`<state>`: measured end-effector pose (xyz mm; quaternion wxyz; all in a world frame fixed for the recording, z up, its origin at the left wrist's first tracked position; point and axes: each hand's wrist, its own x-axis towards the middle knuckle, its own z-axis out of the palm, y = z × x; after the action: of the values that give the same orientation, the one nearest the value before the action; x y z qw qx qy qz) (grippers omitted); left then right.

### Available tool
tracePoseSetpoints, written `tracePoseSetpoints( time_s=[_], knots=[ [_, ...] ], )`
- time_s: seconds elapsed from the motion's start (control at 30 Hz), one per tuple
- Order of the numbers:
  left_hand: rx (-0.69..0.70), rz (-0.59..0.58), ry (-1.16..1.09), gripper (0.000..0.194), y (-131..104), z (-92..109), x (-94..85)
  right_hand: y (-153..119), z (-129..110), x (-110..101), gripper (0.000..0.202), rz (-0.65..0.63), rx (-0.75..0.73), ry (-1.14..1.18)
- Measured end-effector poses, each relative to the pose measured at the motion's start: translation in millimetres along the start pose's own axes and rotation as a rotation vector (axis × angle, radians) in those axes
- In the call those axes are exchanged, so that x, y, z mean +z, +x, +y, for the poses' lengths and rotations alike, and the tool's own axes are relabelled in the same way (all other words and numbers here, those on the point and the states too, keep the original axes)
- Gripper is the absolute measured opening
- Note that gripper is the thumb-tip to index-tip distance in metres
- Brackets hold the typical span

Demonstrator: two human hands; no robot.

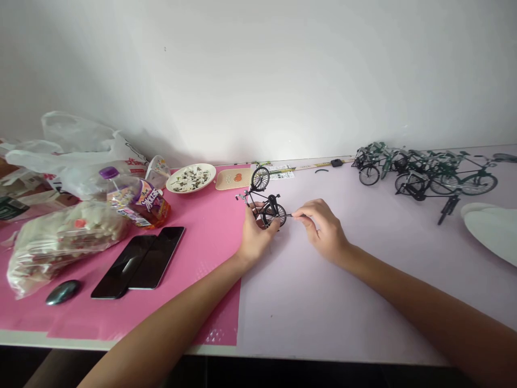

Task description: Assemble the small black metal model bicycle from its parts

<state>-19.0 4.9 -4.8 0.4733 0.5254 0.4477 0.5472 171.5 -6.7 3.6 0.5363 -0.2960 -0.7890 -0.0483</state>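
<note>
A black miniature bicycle [273,205] is held tilted over the table, one spoked wheel up and the other down by my fingers. My left hand [255,240] is closed around its frame near the lower wheel, the thumb lying along that wheel. Just to the right, my right hand [326,230] pinches a thin dark rod-like piece [289,215], whose far end meets the lower wheel. What kind of piece it is, I cannot make out. Behind the bicycle lie a small curved black strip [321,171] and a small black block [336,163].
Several assembled miniature bicycles [480,182] crowd the back right, near a white rounded object [490,229]. On the left are two phones [155,258], a mouse [63,292], a drink bottle [139,199], plastic bags [81,167] and a plate [172,183]. A wall [283,81] stands behind.
</note>
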Motion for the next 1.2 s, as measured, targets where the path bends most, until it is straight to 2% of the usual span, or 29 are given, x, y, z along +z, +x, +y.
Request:
tracePoseSetpoints(
  time_s=[0.53,0.83,1.13,1.2],
  knots=[
    [-0.001,-0.003,0.0,0.054,-0.2,2.2,0.9,0.3,0.9,2.5,0.024,-0.022,-0.046,0.015],
    [-0.025,0.004,0.02,0.053,0.7,1.9,0.8,-1.1,2.9,1.0,0.028,-0.108,-0.065,-0.024],
    [0.004,0.014,0.048,0.054,0.4,-0.2,-0.3,4.5,2.1,-5.7,0.009,-0.079,-0.063,-0.123],
    [0.011,0.009,0.057,0.053,0.0,-0.5,-0.4,5.0,1.1,-6.9,0.011,-0.081,-0.05,-0.168]
  ],
)
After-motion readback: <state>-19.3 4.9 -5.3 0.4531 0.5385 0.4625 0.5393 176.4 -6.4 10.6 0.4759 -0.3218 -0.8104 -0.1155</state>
